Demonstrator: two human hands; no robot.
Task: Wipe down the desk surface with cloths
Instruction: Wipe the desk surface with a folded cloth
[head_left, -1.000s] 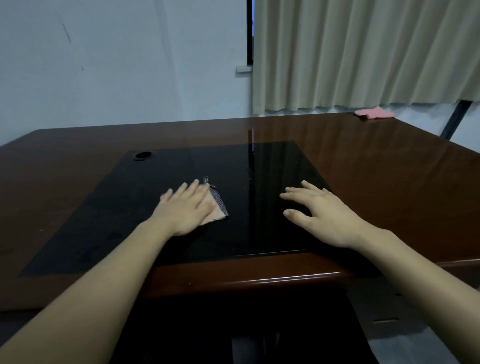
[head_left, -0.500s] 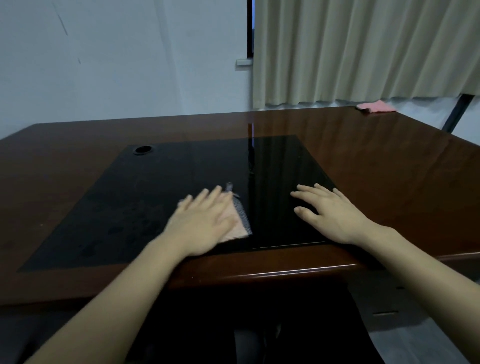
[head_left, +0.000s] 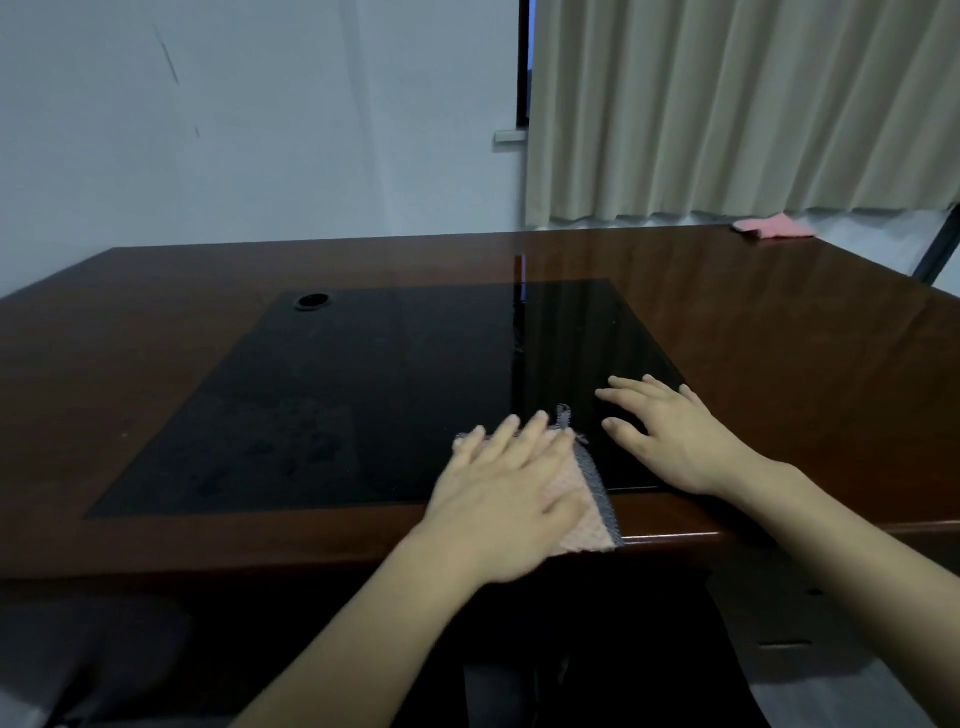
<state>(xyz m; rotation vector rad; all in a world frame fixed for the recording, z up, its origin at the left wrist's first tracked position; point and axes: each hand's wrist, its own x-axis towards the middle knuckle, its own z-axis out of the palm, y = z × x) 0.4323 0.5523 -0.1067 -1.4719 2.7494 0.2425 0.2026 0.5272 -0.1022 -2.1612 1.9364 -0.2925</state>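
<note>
A dark brown wooden desk (head_left: 779, 332) has a black glossy panel (head_left: 395, 384) set into its middle. My left hand (head_left: 506, 483) lies flat with straight fingers on a pink cloth with a grey edge (head_left: 589, 512), pressing it onto the desk at the front edge, where the panel meets the wood. My right hand (head_left: 675, 431) rests flat on the panel's front right corner, just right of the cloth, fingers spread and holding nothing. A second pink cloth (head_left: 771, 227) lies on the far right corner of the desk.
A round cable hole (head_left: 312, 301) sits at the panel's back left corner. Smudges show on the panel left of my hands. Behind the desk are a white wall and beige curtains (head_left: 727, 104). A dark post (head_left: 935, 249) stands at the right.
My left hand has slid the cloth to the right and toward me, from the panel's middle to the desk's front edge. My right hand has stayed flat on the panel.
</note>
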